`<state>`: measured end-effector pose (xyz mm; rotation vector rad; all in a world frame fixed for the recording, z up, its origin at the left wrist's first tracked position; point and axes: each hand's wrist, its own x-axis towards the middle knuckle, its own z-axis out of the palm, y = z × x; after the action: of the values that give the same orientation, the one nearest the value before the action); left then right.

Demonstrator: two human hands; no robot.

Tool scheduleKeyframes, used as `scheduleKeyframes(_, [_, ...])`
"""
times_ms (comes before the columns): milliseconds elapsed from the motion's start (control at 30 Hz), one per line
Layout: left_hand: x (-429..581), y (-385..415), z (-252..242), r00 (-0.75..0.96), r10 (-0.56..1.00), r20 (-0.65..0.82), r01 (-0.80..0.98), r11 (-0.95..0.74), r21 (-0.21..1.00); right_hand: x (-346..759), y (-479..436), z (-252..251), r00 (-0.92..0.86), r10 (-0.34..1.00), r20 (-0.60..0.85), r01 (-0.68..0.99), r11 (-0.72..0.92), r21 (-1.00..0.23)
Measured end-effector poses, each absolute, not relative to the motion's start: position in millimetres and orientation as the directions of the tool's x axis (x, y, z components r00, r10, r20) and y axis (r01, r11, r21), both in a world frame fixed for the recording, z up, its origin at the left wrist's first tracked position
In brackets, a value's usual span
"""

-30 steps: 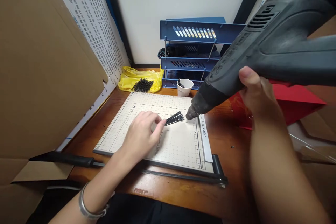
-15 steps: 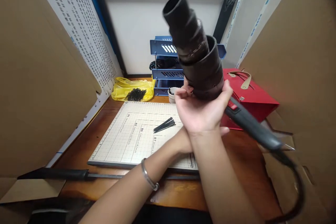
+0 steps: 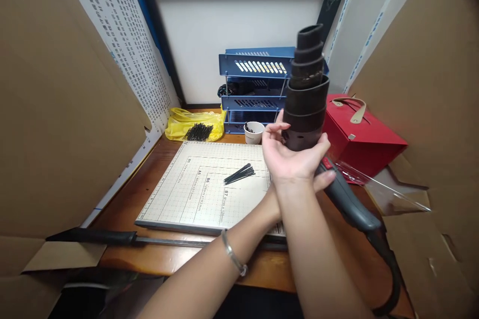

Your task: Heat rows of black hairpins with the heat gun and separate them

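Note:
A black corded hand tool stands nearly upright, with a stepped nozzle on top and a red switch on its slanting handle. My right hand, palm turned up, cups the base of its wide body with thumb and fingers closed around it. Behind the right wrist my left arm crosses over; only a fingertip of my left hand shows, close to the handle, the other fingers hidden. A small bundle of thin black sticks or ties lies on a paper-trimmer board below.
Black sticks lie on a yellow plastic bag, and a white paper cup holds more. Blue stacked trays rise behind. A red box bag sits at the right. The trimmer's arm runs along the front. Cardboard walls flank both sides.
The tool's nozzle has swung from leaning left to nearly upright and sits lower and to the right. Both hands have shifted slightly right with it.

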<state>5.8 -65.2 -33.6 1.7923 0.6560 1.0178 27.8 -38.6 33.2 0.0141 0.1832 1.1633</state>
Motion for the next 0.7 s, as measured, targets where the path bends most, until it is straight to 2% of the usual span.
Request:
scheduleKeyframes(100, [-38,-77,-43,0.568,0.790,0.228,0.152,-0.374,0.915,47,-35,23,0.401,0.895,-0.197,-0.908,0.416,0.042])
scheduleKeyframes(167, [-72,-80,-43,0.502,0.841,0.200,0.263,-0.369,0.891,60,-33,14,0.417,0.878,-0.237,-0.902,0.432,0.014])
scheduleKeyframes(233, [-102,-76,-42,0.390,0.878,0.278,0.592,-0.470,0.655,72,-30,5,0.432,0.862,-0.265,-0.896,0.444,-0.014])
scheduleKeyframes(300, [-123,-65,-43,0.338,0.893,0.298,0.703,-0.450,0.551,80,-27,-4,0.437,0.854,-0.281,-0.895,0.445,-0.038])
scheduleKeyframes(500, [-135,-42,-52,0.342,0.916,0.209,0.818,-0.400,0.414,90,-28,-14,0.399,0.859,-0.322,-0.902,0.431,0.032])
scheduleKeyframes(700, [-125,-48,-52,0.363,0.917,0.165,0.828,-0.398,0.395,95,-32,-15,0.403,0.855,-0.328,-0.892,0.447,0.071])
